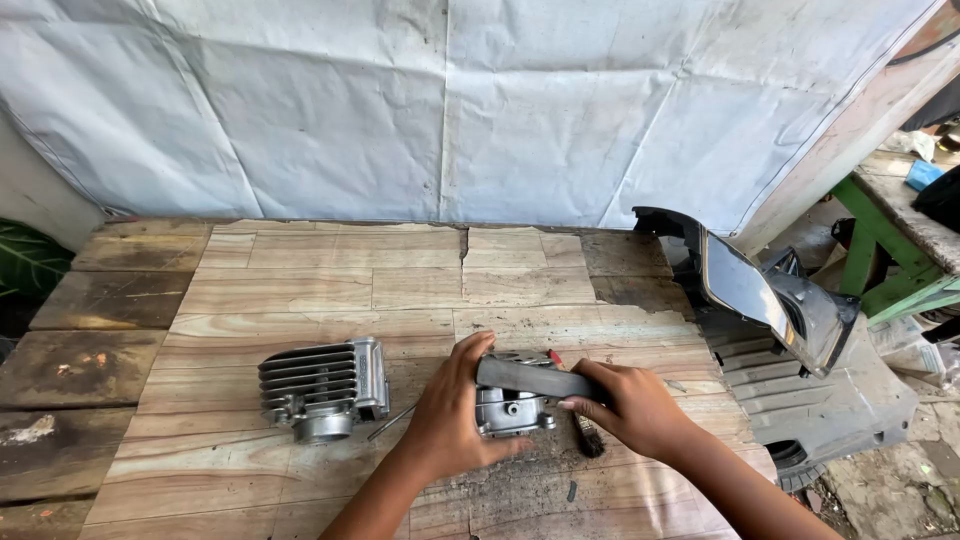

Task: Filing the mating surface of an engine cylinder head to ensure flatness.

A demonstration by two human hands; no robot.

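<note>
The left hand (452, 415) curled its fingers around a grey cast-metal engine head (510, 405) on the wooden plank table (300, 290). The right hand (630, 405) gripped a flat black bar (535, 378) laid across it. A finned silver metal cylinder block (322, 388) sat left; black plastic vehicle panels (790, 340) lay beyond, right.

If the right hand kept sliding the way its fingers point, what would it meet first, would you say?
The right hand points left along the dark bar; it would probably meet the left hand first, then the finned cylinder.
</note>
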